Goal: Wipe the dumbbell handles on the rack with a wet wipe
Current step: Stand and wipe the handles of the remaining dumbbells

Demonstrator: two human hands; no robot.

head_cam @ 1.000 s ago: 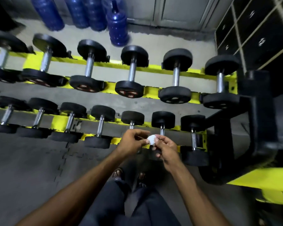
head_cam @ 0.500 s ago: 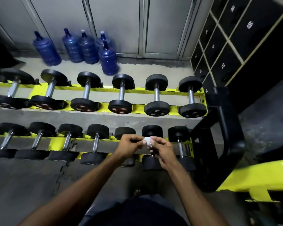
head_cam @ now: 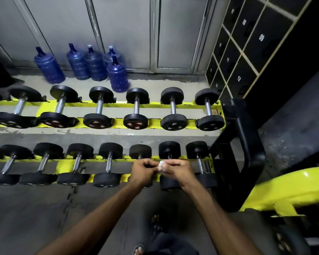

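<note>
A small white wet wipe [head_cam: 161, 165] is pinched between my left hand [head_cam: 143, 171] and my right hand [head_cam: 179, 171], both held over the near row of the yellow rack [head_cam: 63, 164]. Black dumbbells with chrome handles lie in two rows; the near row's handles [head_cam: 109, 162] run left of my hands, and one dumbbell [head_cam: 199, 159] stands just to their right. My hands hide the handles of the two dumbbells [head_cam: 169, 150] beneath them. The far row [head_cam: 136, 107] sits higher up in the view.
Several blue water jugs [head_cam: 117, 75] stand against the grey wall behind the rack. Numbered black lockers [head_cam: 238, 57] fill the right. The rack's black end frame [head_cam: 245, 144] and a yellow machine part [head_cam: 287, 190] stand close on my right. Grey mat flooring lies underfoot.
The view has tilted up and back, showing more of the wall and lockers. My hands stay together on the wipe, working it with small finger movements.
</note>
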